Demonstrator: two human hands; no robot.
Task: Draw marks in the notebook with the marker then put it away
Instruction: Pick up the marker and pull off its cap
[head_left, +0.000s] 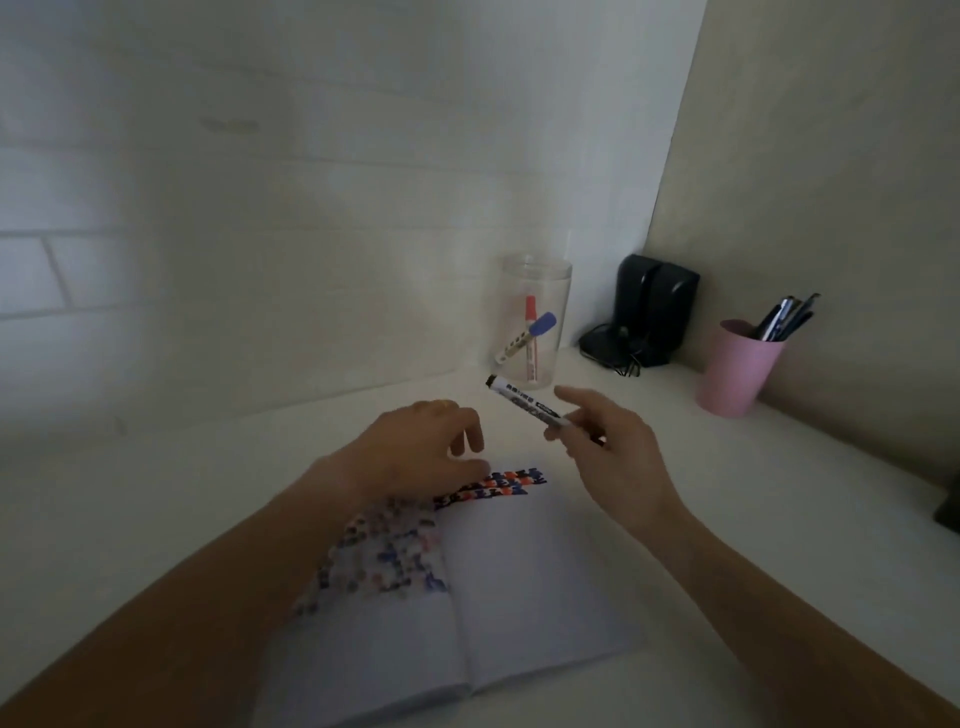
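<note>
The left stretch of the white desk (156, 467) lies bare up to the wall. The left hand (415, 447), fingers loosely curled and holding nothing, rests on the open notebook's (519, 582) top edge, beside rows of coloured marks (498, 483). The right hand (608, 447) pinches the black marker (524, 405) above the desk, just in front of a clear jar (535, 291) holding two markers. Behind stand a black speaker (654, 306) and a pink cup (737, 369) of pens.
</note>
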